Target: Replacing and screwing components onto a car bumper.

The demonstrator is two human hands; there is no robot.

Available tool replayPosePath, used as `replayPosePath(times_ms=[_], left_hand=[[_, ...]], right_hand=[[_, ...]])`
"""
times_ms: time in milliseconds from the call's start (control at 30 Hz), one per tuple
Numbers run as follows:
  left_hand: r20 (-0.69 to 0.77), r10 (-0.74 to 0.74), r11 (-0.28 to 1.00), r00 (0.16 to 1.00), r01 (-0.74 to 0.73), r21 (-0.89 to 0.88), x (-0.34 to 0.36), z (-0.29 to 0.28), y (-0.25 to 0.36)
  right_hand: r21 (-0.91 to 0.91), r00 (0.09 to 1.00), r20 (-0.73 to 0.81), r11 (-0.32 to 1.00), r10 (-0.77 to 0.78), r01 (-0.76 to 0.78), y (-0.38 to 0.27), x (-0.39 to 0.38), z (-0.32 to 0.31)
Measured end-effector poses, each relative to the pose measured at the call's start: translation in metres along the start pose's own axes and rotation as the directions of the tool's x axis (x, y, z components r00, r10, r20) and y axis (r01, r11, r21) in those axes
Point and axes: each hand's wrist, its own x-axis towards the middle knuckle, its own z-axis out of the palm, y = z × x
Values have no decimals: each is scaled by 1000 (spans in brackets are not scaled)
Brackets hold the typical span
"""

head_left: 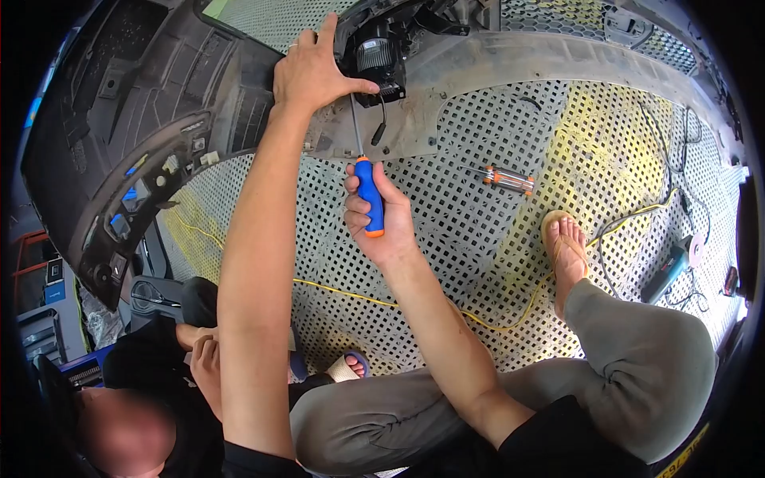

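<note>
My right hand (381, 209) is closed around the blue and orange handle of a screwdriver (369, 191). The screwdriver's long shaft points away from me, and its tip is hidden near my left hand at the inner side of a dark car bumper (179, 88). My left hand (312, 70) lies over the bumper with its fingers spread. Its thumb reaches to the lower part of a black finned unit (374, 54) fixed there. From that unit a short black cable with a plug (379, 131) hangs down.
On the perforated mat (478, 231) lie an orange and grey folding tool set (508, 181), a yellow cable (510, 325) and, to the right, a green angle grinder (671, 271) with black cords. Another person (151, 366) sits close by at lower left. My sandalled foot (567, 251) rests on the mat.
</note>
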Motion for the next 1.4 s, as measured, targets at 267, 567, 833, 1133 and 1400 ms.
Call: replayPosePath(times_ms=[267, 567, 833, 1133, 1400], left_hand=[[-9, -12, 1000, 1000, 12, 20, -2, -2, 3], [-6, -8, 1000, 1000, 8, 11, -4, -3, 3], [-9, -17, 999, 1000, 17, 28, -3, -4, 4], [-23, -25, 999, 999, 26, 36, -3, -2, 3], [-77, -10, 1000, 997, 12, 25, -3, 0, 0]], right_hand=[[-787, 853, -219, 602, -474, 133, 17, -6, 27], [-128, 987, -98, 985, -127, 114, 7, -3, 9], [-862, 859, -178, 498, -479, 99, 18, -6, 28], [-203, 980, -145, 974, -133, 102, 4, -1, 0], [-580, 934, -155, 795, -323, 179, 16, 0, 9]])
